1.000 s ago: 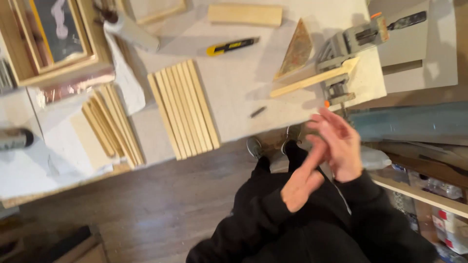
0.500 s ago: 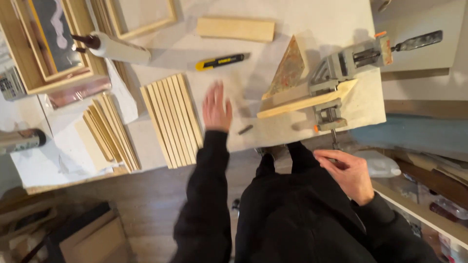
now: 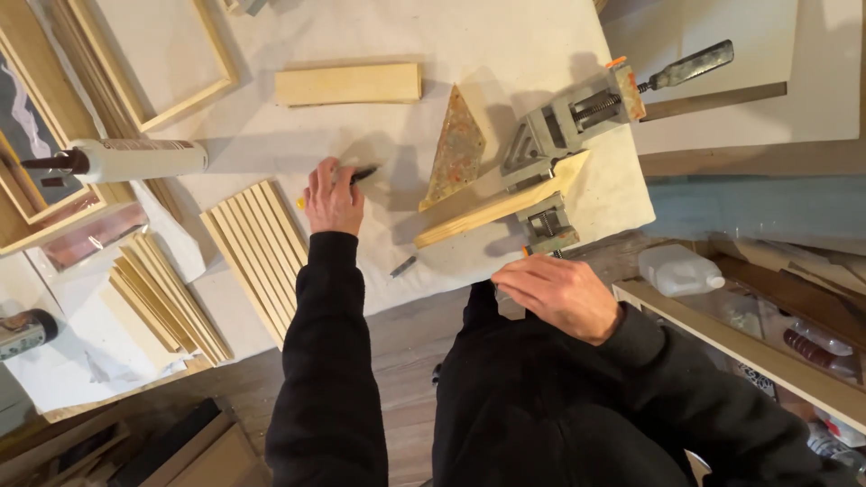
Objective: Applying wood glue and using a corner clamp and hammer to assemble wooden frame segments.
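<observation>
Closing the left hand (image 3: 333, 197) fully around the knife (image 3: 361, 174) mid-desk gives a firm hold, while the right hand (image 3: 559, 293) hovers loosely curled, empty, off the near edge.

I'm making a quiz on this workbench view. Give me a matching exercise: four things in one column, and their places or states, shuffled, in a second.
Things:
1. utility knife
2. corner clamp
3. white tube
4. plastic jug

Places or states:
A. on the shelf at far right
B. under the left hand
C. gripping a mitred wooden strip
D. lying beside the picture frames at left

Pairs: 1-B, 2-C, 3-D, 4-A
</observation>
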